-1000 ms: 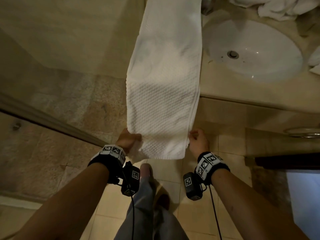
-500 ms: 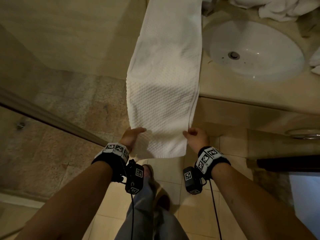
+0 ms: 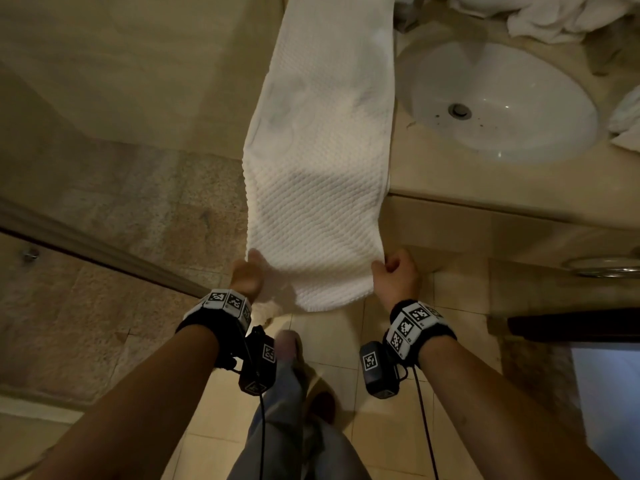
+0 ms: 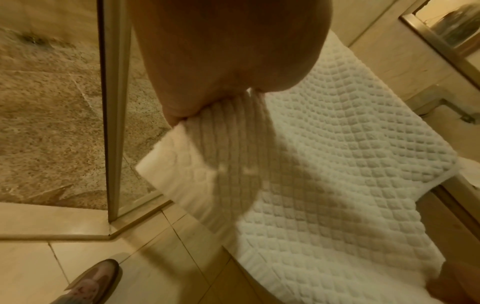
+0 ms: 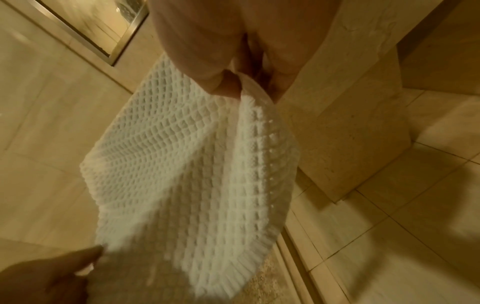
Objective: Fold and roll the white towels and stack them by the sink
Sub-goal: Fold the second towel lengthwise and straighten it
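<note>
A long white waffle-weave towel lies folded lengthwise along the counter left of the sink, and its near end hangs off the counter's front edge. My left hand pinches the towel's left edge near the hanging end. The left wrist view shows that edge of the towel bunched between thumb and fingers. My right hand grips the right edge, fingers curled round the hem of the towel in the right wrist view. The last stretch droops below both hands.
More crumpled white towels lie behind the sink, and another bit of white cloth sits at its right. A glass shower door with a metal frame stands at the left. My shoe rests on the tiled floor below.
Both hands have shifted up the towel's side edges toward the counter, and more of the end now hangs below them. The left thumb has closed on the edge.
</note>
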